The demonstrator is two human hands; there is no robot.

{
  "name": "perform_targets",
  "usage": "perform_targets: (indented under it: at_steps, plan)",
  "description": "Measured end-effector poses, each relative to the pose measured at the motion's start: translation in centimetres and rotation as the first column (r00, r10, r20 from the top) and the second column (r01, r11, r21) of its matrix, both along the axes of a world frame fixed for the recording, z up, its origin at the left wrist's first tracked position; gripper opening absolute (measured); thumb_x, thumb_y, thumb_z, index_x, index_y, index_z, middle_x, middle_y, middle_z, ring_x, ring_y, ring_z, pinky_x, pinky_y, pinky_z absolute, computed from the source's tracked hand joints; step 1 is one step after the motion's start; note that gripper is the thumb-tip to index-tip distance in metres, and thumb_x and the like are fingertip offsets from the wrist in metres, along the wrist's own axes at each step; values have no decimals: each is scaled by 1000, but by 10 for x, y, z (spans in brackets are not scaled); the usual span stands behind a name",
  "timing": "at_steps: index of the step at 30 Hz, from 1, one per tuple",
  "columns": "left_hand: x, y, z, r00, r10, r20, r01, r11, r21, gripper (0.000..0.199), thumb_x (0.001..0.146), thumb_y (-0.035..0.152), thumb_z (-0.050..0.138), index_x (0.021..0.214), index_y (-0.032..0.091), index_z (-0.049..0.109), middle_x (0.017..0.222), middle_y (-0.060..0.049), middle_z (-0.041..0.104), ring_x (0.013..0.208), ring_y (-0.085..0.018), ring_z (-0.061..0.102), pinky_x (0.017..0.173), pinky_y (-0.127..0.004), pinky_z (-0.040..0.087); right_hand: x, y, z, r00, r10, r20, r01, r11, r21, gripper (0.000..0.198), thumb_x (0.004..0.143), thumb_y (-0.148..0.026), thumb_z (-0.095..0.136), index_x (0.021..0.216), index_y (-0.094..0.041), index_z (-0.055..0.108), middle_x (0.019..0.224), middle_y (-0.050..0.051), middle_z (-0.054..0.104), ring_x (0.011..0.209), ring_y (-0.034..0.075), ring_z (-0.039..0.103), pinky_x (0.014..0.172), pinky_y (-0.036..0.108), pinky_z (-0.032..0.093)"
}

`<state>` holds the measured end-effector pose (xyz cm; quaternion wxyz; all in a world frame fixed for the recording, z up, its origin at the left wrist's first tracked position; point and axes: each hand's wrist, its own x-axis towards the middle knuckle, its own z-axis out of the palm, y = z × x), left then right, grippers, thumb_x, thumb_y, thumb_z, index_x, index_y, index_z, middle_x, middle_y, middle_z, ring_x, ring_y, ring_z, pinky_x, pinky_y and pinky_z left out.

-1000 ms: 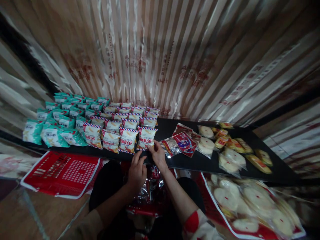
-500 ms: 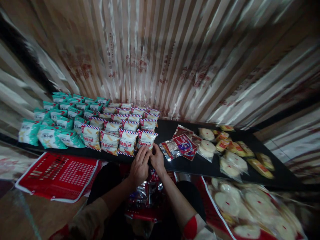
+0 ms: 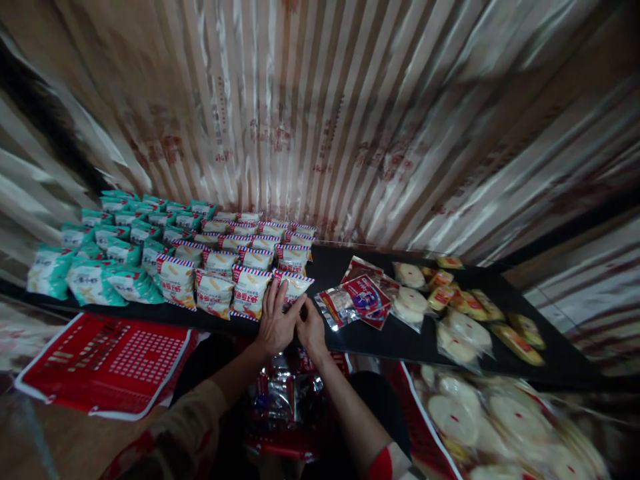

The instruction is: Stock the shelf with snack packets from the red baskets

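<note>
At the right end of the front row stands a white snack bag (image 3: 299,283) with a red-and-blue striped edge. My left hand (image 3: 278,320) lies over its lower front, fingers stretched upward against the wrapper. Close beside it, my right hand (image 3: 311,330) has its fingers curled at the bag's lower right corner; the fingertips are partly hidden. Both hands hold this bag between them. To its left, matching snack bags (image 3: 247,293) stand upright in rows, and teal snack bags (image 3: 90,280) fill the far left.
Flat red-and-silver packets (image 3: 360,297), wrapped round white flatbreads (image 3: 410,305) and yellow packets (image 3: 517,341) lie right on the black tabletop (image 3: 350,341). Red bags (image 3: 113,363) sit below its edge. An open bag of silvery packets (image 3: 285,400) lies between my knees. Striped plastic sheeting (image 3: 300,133) hangs behind.
My left hand has slid up over the front of the end snack bag, its fingers covering more of it. My right hand stays at the corner. The view has shifted slightly.
</note>
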<state>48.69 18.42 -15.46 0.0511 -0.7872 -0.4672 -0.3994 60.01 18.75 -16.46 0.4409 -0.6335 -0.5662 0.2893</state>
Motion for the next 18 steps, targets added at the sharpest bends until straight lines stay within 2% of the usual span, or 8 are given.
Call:
perform_targets:
  at_steps: [5, 10, 13, 18]
  plan:
    - [-1, 5, -11, 998, 38, -59, -34, 997, 71, 53, 85, 9, 52, 132, 30, 47, 154, -8, 15, 141, -33, 13, 105, -52, 37, 1, 0, -6, 1000, -5, 5, 5, 999, 34, 37, 75, -24, 53, 110, -19, 61, 110, 9, 66, 97, 24, 62, 91, 41, 46]
    - [0, 3, -12, 996, 55, -76, -50, 997, 61, 50, 85, 11, 49, 133, 26, 47, 154, -11, 15, 141, -34, 16, 104, -51, 38, 10, 1, 0, 993, 42, -110, -36, 998, 54, 34, 82, -29, 48, 112, -19, 60, 112, 10, 66, 102, 23, 62, 93, 40, 46]
    - [-1, 3, -11, 996, 47, -77, -43, 998, 56, 50, 85, 12, 50, 133, 25, 47, 154, -11, 16, 140, -35, 16, 104, -51, 38, 17, 11, 7, 990, -10, -139, 21, 997, 77, 33, 86, -35, 45, 111, -19, 60, 109, 10, 67, 100, 23, 62, 92, 40, 47]
    - [-2, 3, -11, 997, 34, -75, -29, 997, 74, 46, 84, 12, 50, 128, 23, 51, 153, -12, 17, 141, -35, 15, 104, -50, 38, 24, 38, 15, 997, -39, -69, 42, 998, 44, 38, 81, -36, 50, 112, -18, 61, 106, 11, 68, 96, 24, 63, 88, 41, 48]
